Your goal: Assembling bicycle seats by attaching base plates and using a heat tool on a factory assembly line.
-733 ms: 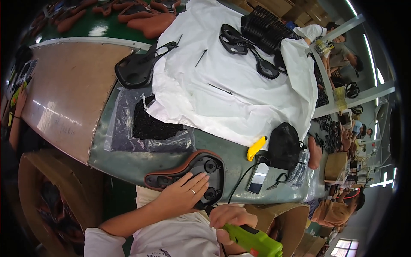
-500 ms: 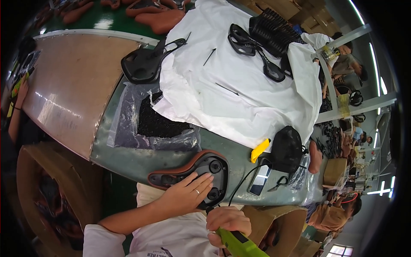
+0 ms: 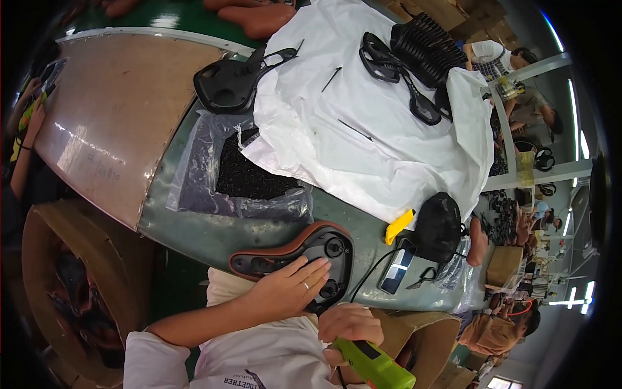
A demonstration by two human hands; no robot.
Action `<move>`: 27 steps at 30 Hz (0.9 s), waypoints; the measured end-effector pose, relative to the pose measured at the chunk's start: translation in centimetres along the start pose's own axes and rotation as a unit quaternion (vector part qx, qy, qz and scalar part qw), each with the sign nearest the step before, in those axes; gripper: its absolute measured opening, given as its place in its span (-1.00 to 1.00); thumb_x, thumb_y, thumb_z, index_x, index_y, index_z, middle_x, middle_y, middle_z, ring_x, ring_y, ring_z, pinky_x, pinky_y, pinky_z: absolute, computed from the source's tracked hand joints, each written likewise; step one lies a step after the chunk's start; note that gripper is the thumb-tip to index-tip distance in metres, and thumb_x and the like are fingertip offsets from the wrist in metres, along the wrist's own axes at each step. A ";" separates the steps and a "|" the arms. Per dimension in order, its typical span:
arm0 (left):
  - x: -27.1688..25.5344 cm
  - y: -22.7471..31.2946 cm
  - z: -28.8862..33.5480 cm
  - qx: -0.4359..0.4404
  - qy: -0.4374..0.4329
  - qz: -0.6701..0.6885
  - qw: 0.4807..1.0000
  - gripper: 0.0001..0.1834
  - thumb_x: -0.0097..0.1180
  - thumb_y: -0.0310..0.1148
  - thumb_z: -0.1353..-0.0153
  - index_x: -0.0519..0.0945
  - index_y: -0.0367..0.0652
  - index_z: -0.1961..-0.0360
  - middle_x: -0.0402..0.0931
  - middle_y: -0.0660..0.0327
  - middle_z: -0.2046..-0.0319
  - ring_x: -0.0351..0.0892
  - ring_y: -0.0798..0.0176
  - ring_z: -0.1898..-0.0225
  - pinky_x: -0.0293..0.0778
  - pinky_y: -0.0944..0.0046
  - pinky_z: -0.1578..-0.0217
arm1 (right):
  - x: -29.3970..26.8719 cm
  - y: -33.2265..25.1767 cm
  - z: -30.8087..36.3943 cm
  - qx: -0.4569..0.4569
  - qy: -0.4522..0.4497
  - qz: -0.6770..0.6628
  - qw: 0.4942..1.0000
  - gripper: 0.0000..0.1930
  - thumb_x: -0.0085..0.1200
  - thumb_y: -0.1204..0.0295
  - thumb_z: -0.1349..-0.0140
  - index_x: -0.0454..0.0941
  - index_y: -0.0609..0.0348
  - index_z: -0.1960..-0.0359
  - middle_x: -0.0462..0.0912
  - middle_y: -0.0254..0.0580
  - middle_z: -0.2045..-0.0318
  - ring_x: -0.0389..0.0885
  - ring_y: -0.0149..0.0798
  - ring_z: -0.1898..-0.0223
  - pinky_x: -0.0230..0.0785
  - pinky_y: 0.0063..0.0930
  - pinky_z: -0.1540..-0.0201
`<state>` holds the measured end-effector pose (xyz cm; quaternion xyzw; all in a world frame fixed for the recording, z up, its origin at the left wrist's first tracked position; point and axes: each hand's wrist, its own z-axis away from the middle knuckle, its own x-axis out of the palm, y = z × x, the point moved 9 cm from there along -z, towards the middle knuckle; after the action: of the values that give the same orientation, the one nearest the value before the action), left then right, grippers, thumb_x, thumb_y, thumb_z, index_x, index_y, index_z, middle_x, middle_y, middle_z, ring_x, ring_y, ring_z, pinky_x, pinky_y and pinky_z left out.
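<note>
A brown bicycle saddle point(image 3: 343, 262) lies upside down at the near edge of the bench, its black base facing up. My left hand point(image 3: 293, 288) rests flat across that base, fingers stretched out, a ring on one of them. Just below the saddle's near end, my right hand point(image 3: 350, 325) is wrapped round a green power screwdriver point(image 3: 376, 365). The driver's body points down to the right and its tip end is toward the saddle; my fist hides where the bit sits.
Beyond the saddle lies an opened plastic bag of small black screws point(image 3: 249, 170). White sheeting point(image 3: 363, 129) carries black saddle bases point(image 3: 424, 107) and thin rods. A yellow cutter point(image 3: 399, 226), a phone point(image 3: 396, 267), scissors point(image 3: 424, 277) and a black pouch point(image 3: 437, 227) lie rightward. Cartons point(image 3: 78, 227) flank me.
The whole view has shifted slightly, moving the bench things a little to the right. Both hands keep nearly the same places on the saddle and the screwdriver.
</note>
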<state>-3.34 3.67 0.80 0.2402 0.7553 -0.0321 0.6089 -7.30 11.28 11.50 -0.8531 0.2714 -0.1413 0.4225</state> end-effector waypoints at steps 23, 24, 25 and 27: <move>-0.3 -0.1 -0.2 0.006 -0.024 0.041 0.999 -0.11 0.24 0.18 -0.23 0.52 -0.34 -0.37 0.42 -0.03 -0.47 0.25 0.01 -0.58 0.16 -0.09 -0.55 | 0.1 0.0 -0.5 0.073 0.024 -0.035 0.996 -0.77 0.27 0.40 -0.32 0.59 0.38 0.22 0.70 0.04 0.44 0.71 0.01 0.49 0.62 -0.15 0.37; -0.2 -0.1 -0.2 0.005 -0.026 0.041 0.999 -0.10 0.24 0.20 -0.23 0.52 -0.34 -0.37 0.41 -0.03 -0.48 0.24 0.01 -0.59 0.15 -0.09 -0.55 | 0.2 0.0 -0.5 0.073 0.025 -0.035 0.996 -0.77 0.27 0.40 -0.32 0.59 0.38 0.22 0.70 0.04 0.44 0.71 0.01 0.49 0.62 -0.15 0.37; -0.2 -0.1 -0.2 0.005 -0.027 0.041 0.999 -0.10 0.24 0.20 -0.23 0.52 -0.34 -0.37 0.41 -0.03 -0.48 0.24 0.01 -0.59 0.15 -0.09 -0.55 | 0.2 0.0 -0.5 0.068 0.034 -0.020 0.997 -0.77 0.26 0.40 -0.32 0.58 0.39 0.22 0.70 0.05 0.45 0.71 0.01 0.50 0.61 -0.15 0.38; 0.0 -0.1 -0.2 0.002 -0.034 0.046 0.998 -0.09 0.27 0.20 -0.22 0.51 -0.32 -0.39 0.40 -0.02 -0.49 0.23 0.01 -0.59 0.15 -0.09 -0.55 | 0.2 0.0 -0.5 0.064 0.045 -0.004 0.997 -0.77 0.26 0.41 -0.33 0.58 0.39 0.23 0.70 0.05 0.46 0.70 0.01 0.52 0.61 -0.16 0.39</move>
<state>-3.54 3.64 0.83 0.2745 0.7223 -0.0135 0.6346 -7.34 10.87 11.82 -0.8185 0.2770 -0.1985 0.4626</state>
